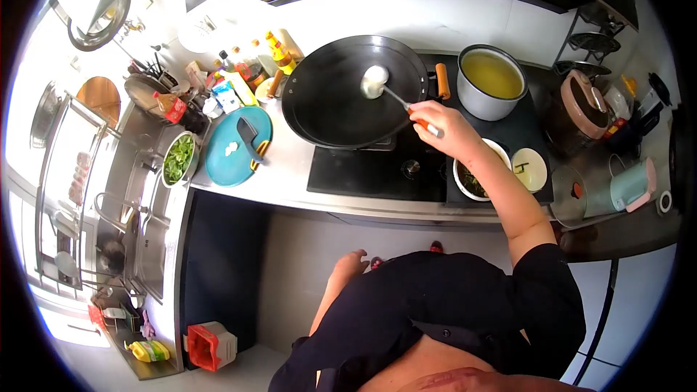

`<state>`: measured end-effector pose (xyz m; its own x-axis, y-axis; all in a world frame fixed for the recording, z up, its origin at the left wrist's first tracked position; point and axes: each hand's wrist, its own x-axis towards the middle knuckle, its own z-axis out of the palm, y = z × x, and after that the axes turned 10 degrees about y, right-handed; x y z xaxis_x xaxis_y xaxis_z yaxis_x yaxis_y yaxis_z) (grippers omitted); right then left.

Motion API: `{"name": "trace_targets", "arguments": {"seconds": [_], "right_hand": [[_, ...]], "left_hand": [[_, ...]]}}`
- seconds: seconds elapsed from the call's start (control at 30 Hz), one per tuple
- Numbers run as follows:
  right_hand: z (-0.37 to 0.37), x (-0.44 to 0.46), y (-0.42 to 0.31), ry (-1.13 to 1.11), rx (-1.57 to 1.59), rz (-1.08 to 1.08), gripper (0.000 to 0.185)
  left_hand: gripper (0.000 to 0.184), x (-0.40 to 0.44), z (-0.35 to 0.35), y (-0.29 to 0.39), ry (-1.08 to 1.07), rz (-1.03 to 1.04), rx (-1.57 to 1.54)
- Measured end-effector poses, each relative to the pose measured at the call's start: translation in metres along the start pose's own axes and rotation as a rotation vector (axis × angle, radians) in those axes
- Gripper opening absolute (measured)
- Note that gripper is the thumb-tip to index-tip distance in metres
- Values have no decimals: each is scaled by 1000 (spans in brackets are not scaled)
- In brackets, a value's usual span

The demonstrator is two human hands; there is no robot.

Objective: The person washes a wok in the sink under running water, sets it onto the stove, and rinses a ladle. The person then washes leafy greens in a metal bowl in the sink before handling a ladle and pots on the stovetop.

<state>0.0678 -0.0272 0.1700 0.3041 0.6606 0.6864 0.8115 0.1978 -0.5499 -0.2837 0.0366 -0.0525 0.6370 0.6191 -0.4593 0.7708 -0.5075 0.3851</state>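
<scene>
My right hand (446, 129) is closed around the orange-and-metal handle of a ladle (396, 96). The ladle's head is over the inside of a large black wok (327, 94) on the stove, and a white lump (375, 75) sits at it; I cannot tell what the lump is. Low beside my body hangs my left hand (351, 264), its fingers loosely extended and holding nothing. Left of the wok, a teal cutting board (225, 167) carries a dark-bladed cleaver (248, 135) and small white pieces (231, 149).
A pot of yellowish liquid (494, 76) stands right of the wok. Beneath my right forearm are a bowl with dark greens (470, 185) and a pale bowl (534, 172). Leafy greens fill a bowl (178, 160) by the sink. Bottles (279, 53) line the wall.
</scene>
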Motion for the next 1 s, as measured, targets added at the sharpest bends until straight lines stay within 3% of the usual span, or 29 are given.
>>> {"name": "trace_targets", "arguments": {"seconds": [0.07,0.27,0.43,0.53,0.57,0.67,0.8,0.83,0.93,1.0], "right_hand": [[-6,-2,-17,-49,-124,-82,13],[-15,-5,-11,6,182,199,13],[2,-13,16,113,266,198,18],[7,-21,24,170,362,454,25],[13,-23,27,228,572,551,30],[29,-31,40,407,818,678,35],[35,-21,30,396,548,766,24],[30,-16,22,302,462,820,19],[23,-14,10,209,465,631,16],[13,-13,-13,150,117,181,17]], "left_hand": [[36,5,13,-10,5,7,26],[36,-34,-16,25,-8,-132,-35],[35,-24,-1,9,25,-48,-69],[35,-27,-7,15,42,-56,-45],[35,-29,-9,17,46,-69,-33],[35,-27,-3,8,42,-51,-29],[35,-20,5,-4,43,-16,-41],[35,-20,6,-5,41,-21,-43],[35,-19,4,-5,46,-20,-37],[35,-19,2,-4,45,-25,-38]]}}
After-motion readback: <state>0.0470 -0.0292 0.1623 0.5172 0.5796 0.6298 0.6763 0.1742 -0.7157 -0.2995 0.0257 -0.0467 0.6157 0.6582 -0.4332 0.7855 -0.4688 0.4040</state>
